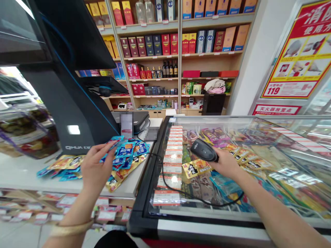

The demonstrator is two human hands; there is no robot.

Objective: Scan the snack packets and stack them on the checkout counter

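My left hand point(96, 166) is over the white counter, thumb and fingers closed on the edge of a small blue snack packet point(117, 138). Just right of it lies a heap of blue snack packets point(128, 151), with a yellow packet point(113, 179) under its near side. Another pile of yellow and blue packets point(67, 163) lies to the left, partly behind my wrist. In my right hand point(225, 162) is a black barcode scanner point(203, 150), held above the glass top of a freezer and pointing left. A yellow packet point(195, 168) shows just below the scanner.
A checkout terminal point(74, 113) stands on the counter point(20, 177) at the left, beside tubs of food point(31, 131). The scanner's cable point(196, 200) loops across the freezer point(165, 212), which holds several kinds of packets. Shelves point(155, 58) with boxes and bottles line the back.
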